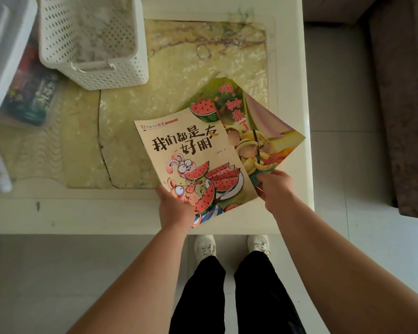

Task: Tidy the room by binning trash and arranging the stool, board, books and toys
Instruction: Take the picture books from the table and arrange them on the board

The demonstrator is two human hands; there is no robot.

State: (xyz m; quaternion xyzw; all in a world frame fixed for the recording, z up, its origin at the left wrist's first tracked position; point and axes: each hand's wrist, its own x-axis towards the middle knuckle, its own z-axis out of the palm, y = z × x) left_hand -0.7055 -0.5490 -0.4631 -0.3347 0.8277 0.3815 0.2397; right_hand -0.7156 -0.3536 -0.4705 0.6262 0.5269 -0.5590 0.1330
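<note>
Both bare forearms reach forward from the near edge, over the white rim of the counter (82, 213). The left grip (175, 208) is grasping the near left corner of the top book (191, 150), thumb lying on the cover and fingers hidden beneath it. The right grip (274, 189), seen from the back of the hand, is curled round the near edge of the second book (251, 112), just where the top book overlaps it. There are two books, both thin picture books, both tilted to the right, at the near right of the counter; the top one's near corner juts past the counter's near edge. Whether either is lifted clear of the surface cannot be told. The top cover reads 我们都是好朋友 in black, above a rabbit and a pig with watermelon slices; a small strip above begins 中国当代获奖, and the author line is too small to read. The second cover reads 嗨,树来了 in red. At the far left stands one white perforated basket (121, 75), and left of it one clear plastic box (0, 56) with blurred coloured things under it. Below the arms are two white shoes (204, 247) on the pale tiled floor (336, 116).
</note>
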